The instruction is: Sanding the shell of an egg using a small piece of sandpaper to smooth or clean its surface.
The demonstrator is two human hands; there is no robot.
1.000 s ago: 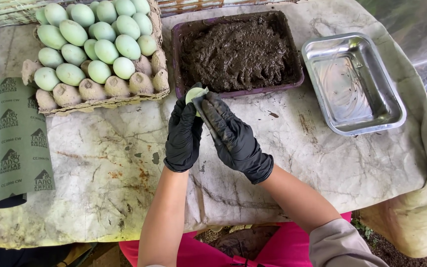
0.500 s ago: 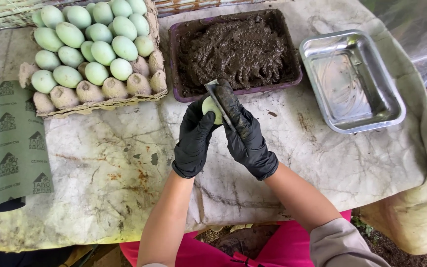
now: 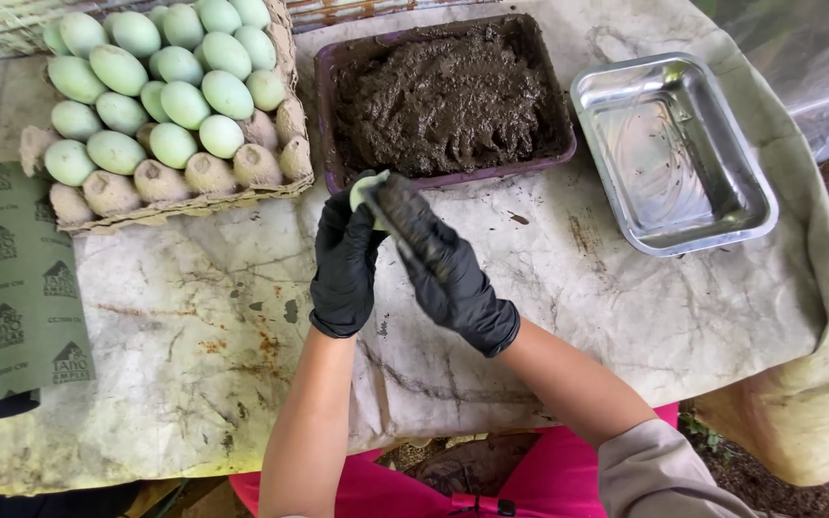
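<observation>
Both my hands wear black gloves and meet over the table, just below the purple tray of dark mud (image 3: pixel 328 105). My left hand (image 3: pixel 343 273) cups a pale green egg (image 3: pixel 364 188), of which only the top edge shows. My right hand (image 3: pixel 448 278) lies across the egg with mud on its fingers, pressing against it. The mud (image 3: pixel 443 101) fills the tray. A carton tray (image 3: pixel 194 203) at the upper left holds several pale green eggs (image 3: pixel 184 104), with empty cups along its front row.
An empty metal pan (image 3: pixel 674 153) sits at the right of the mud tray. A rolled green printed sheet (image 3: pixel 21 288) lies at the table's left edge. A stained pale cloth (image 3: pixel 194 336) covers the table. Bare ground shows at the far right.
My hands have shifted slightly left with the egg. My right hand has slid further over the egg, so less of it shows now.
</observation>
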